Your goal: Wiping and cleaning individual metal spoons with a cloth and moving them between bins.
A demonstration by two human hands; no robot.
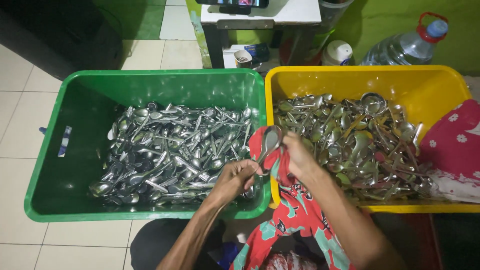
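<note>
Here, the left hand (239, 176) grips the handle of a metal spoon (270, 141) above the seam between the green tub (47, 165) and the yellow tub (425, 82). The right hand (298, 156) closes on a red patterned cloth (295, 210) wrapped against the spoon's bowl. Both tubs hold heaped spoons.

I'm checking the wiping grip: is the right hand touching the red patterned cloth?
Touching. The head view shows the right hand gripping the red patterned cloth, which wraps around the spoon that the left hand holds by its handle.
</note>
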